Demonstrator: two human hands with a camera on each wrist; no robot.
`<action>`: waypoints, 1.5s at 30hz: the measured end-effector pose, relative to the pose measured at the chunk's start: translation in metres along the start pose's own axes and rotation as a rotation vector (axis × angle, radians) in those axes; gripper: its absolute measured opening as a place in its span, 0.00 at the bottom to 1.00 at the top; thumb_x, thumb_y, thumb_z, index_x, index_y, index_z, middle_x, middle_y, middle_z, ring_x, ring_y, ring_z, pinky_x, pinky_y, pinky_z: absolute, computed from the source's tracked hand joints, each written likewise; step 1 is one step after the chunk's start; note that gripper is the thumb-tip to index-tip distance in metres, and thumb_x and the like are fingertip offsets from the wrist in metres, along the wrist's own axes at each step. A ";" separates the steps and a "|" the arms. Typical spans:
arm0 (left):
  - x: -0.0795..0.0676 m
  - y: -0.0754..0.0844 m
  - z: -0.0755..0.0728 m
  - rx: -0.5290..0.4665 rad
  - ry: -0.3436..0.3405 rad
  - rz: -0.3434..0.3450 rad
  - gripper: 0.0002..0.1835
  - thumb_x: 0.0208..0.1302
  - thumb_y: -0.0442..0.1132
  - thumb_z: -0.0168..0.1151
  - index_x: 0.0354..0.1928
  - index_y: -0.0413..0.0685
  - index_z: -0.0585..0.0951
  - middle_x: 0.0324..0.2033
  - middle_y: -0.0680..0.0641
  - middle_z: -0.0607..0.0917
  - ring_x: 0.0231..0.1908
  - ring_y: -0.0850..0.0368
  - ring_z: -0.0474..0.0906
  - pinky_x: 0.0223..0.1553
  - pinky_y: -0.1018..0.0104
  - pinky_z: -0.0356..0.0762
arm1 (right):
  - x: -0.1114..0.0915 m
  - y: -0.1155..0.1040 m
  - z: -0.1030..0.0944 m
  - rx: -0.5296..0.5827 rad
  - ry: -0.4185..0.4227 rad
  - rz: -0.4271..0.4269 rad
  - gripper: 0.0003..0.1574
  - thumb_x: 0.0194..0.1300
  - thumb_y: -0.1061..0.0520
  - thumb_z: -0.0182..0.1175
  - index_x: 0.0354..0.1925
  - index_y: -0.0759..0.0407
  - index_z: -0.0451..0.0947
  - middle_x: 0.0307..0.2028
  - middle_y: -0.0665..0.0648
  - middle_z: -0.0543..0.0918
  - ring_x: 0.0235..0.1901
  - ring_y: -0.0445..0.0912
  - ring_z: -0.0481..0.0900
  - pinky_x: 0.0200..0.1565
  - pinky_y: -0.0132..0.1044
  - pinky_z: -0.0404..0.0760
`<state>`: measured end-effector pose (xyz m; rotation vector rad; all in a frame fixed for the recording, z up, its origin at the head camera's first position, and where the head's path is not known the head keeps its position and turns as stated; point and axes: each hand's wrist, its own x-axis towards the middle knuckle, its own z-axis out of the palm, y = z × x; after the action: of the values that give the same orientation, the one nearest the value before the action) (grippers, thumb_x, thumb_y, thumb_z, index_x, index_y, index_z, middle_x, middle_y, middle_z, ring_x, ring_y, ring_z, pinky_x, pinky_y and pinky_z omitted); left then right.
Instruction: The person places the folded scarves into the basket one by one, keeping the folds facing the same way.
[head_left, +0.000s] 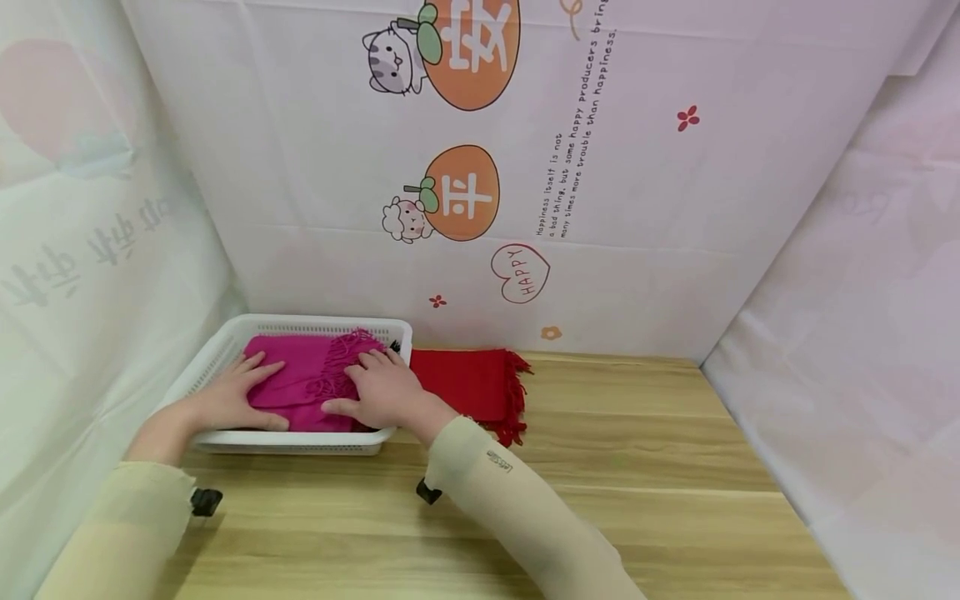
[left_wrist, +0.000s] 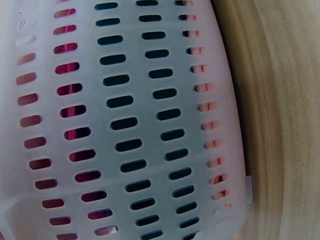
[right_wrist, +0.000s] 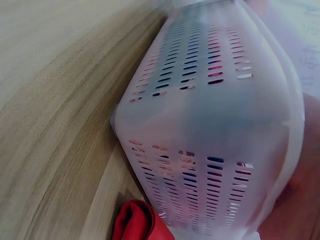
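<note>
A folded magenta scarf [head_left: 296, 371] with a fringed end lies on top inside the white plastic basket [head_left: 300, 442]. My left hand [head_left: 232, 396] rests on the scarf's left part, fingers spread, the wrist crossing the near left rim. On the fringed right part lies my right hand [head_left: 386, 387], fingers extended over it and wrist crossing the right rim. Through the slots of the basket wall [left_wrist: 150, 110] in the left wrist view, dark, magenta and pinkish layers show. The right wrist view has a basket corner [right_wrist: 210, 120], with the right hand mostly hidden.
A folded red scarf [head_left: 465, 383] with a fringe lies on the wooden table [head_left: 622, 467], right beside the basket. Its folded end [right_wrist: 137, 222] shows by the basket in the right wrist view. White printed sheets [head_left: 637, 208] hang behind and at both sides.
</note>
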<state>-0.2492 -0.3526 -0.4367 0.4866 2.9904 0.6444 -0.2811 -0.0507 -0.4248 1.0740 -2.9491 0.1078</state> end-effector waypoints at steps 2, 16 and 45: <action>0.000 0.001 -0.001 -0.005 0.012 -0.016 0.59 0.63 0.62 0.80 0.82 0.30 0.66 0.81 0.16 0.54 0.79 0.10 0.44 0.73 0.13 0.50 | -0.003 0.002 -0.001 0.031 0.013 -0.006 0.56 0.76 0.14 0.46 0.82 0.47 0.72 0.83 0.52 0.69 0.85 0.50 0.61 0.86 0.51 0.51; 0.002 0.037 -0.001 -0.028 0.182 -0.053 0.52 0.79 0.68 0.63 0.82 0.28 0.66 0.78 0.23 0.67 0.78 0.19 0.60 0.75 0.21 0.59 | -0.023 0.019 -0.002 0.168 0.104 -0.045 0.47 0.81 0.24 0.54 0.81 0.51 0.73 0.81 0.53 0.72 0.84 0.51 0.61 0.85 0.54 0.54; 0.015 0.086 0.027 0.080 0.269 -0.011 0.48 0.83 0.69 0.53 0.81 0.32 0.70 0.79 0.26 0.69 0.79 0.25 0.62 0.75 0.25 0.64 | -0.062 0.056 0.010 0.266 0.183 -0.007 0.48 0.81 0.27 0.59 0.83 0.55 0.70 0.85 0.58 0.65 0.86 0.55 0.58 0.85 0.51 0.55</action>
<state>-0.2355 -0.2633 -0.4256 0.4172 3.2798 0.6381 -0.2697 0.0312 -0.4398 1.0348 -2.8200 0.5806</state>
